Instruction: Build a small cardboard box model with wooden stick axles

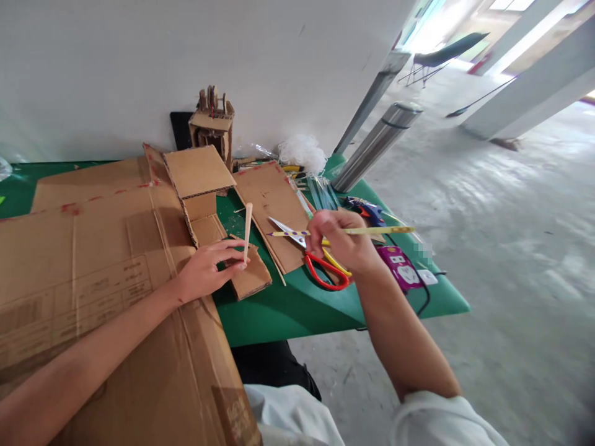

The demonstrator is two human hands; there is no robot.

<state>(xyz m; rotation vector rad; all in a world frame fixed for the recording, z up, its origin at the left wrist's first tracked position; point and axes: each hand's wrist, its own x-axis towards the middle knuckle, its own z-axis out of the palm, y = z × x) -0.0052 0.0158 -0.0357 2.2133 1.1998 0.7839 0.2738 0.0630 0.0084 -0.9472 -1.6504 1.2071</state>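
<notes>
My left hand (211, 265) pinches a thin pale wooden stick (248, 232) between thumb and fingers and holds it upright. The stick's lower end meets a small cardboard piece (252, 275); whether it only touches it I cannot tell. My right hand (337, 238) is closed round a yellow pencil (383, 230) with purple marks, its tip pointing left. Below that hand lie red-handled scissors (328, 272), their blades resting across a flat cardboard sheet (267, 198). A bent cardboard piece (199, 173) with a raised flap stands beyond my left hand.
A large cardboard box (116, 279) covers the left side of the green table (297, 316). At the back stand a cardboard model (211, 133) and a white tangle of strands (302, 155). A steel flask (376, 148), a blue glue gun (365, 210) and a purple box (400, 267) are on the right.
</notes>
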